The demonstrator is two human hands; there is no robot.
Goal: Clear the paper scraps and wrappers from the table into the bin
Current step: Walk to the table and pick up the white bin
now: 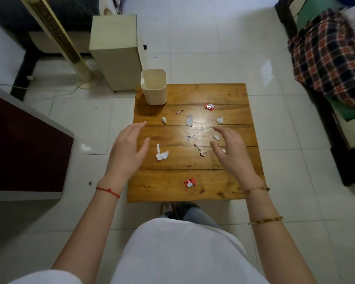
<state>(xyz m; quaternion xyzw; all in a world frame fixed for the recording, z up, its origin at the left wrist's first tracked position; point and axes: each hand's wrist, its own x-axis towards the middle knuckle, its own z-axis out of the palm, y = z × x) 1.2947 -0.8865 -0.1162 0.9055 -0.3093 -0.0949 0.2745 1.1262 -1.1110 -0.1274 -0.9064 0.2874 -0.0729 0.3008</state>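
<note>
A low wooden table [223, 95] carries several white paper scraps, among them a large one [162, 155] near my left hand and another [189, 120] in the middle. Two red wrappers lie on it, one [209, 107] far right and one [190, 182] near the front edge. A cream bin [154, 93] stands open-topped on the table's far left corner. My left hand [128, 149] hovers over the table's left edge, fingers apart and holding nothing. My right hand [231, 152] hovers over the right side, open, close to small scraps [216, 137].
A beige box [116, 52] and a tower fan [55, 37] stand on the tiled floor behind the bin. A dark red cabinet [25, 150] is at left. A bed with a plaid blanket [328, 56] runs along the right.
</note>
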